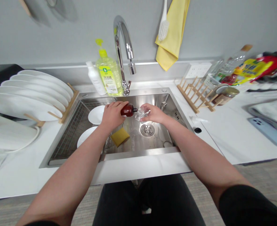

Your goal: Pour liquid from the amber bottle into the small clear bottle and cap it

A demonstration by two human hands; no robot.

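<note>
My left hand (pixel 114 114) is wrapped round a small reddish-brown bottle (pixel 128 110) with a black neck, held on its side over the sink (pixel 160 141). The bottle's mouth points right, close to a clear, shiny object (pixel 141 113) in the fingers of my right hand (pixel 153 113). Whether that object is glass or plastic I cannot tell. Below my left hand a yellow sponge (pixel 120 137) lies on the sink floor, left of the drain (pixel 147 129). Two white plates (pixel 96 115) rest on the wire rack at left, partly hidden by my left hand and arm.
Behind the sink stand a chrome faucet (pixel 125 37), a yellow-green dish soap bottle (pixel 109 75) and a white bottle (pixel 96 78). White plates (pixel 30 94) fill a wooden rack at left. Right are a wooden rack (pixel 197 97), a jar (pixel 227 95) and a phone (pixel 269 131).
</note>
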